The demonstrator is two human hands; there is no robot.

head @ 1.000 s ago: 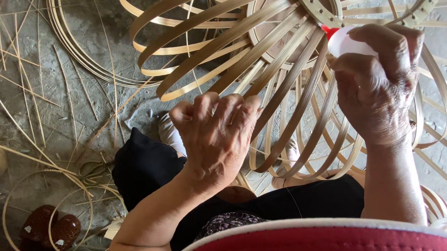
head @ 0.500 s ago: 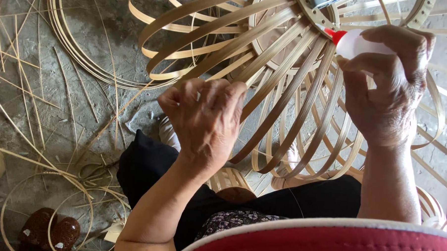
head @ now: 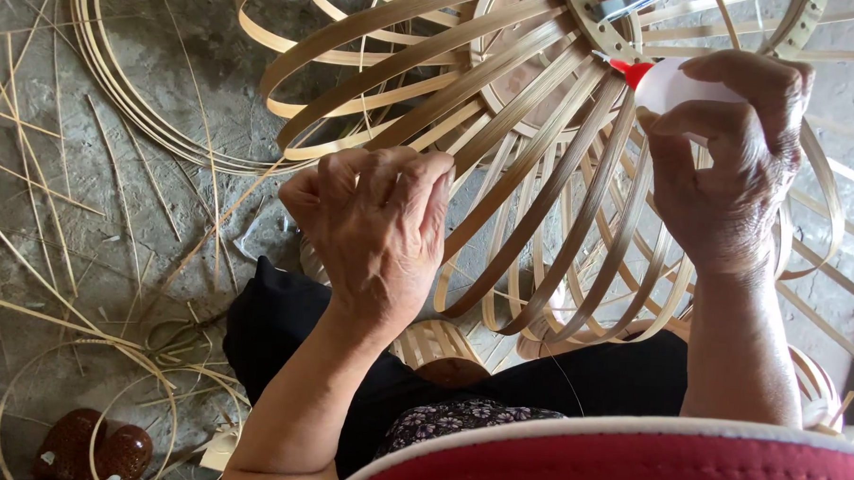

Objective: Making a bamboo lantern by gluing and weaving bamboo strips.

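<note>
A round frame of curved bamboo strips (head: 534, 149) rests over my lap, its ribs fanning out from a perforated ring (head: 586, 14) at the top. My left hand (head: 375, 229) grips one of the ribs near the frame's lower left side, fingers curled. My right hand (head: 728, 161) holds a small white squeeze bottle (head: 678, 86) with a red nozzle (head: 630, 69) pointed at the ribs just under the ring.
Coiled bamboo hoops (head: 120, 97) and loose thin strips (head: 29, 254) lie on the grey concrete floor at left. A pair of brown shoes (head: 93, 451) sits at the bottom left. More woven bamboo pieces (head: 433, 344) lie under the frame by my dark-clothed legs.
My left hand has shifted slightly left and up along the rib. The bottle in my right hand has risen a little toward the ring. The frame has turned slightly.
</note>
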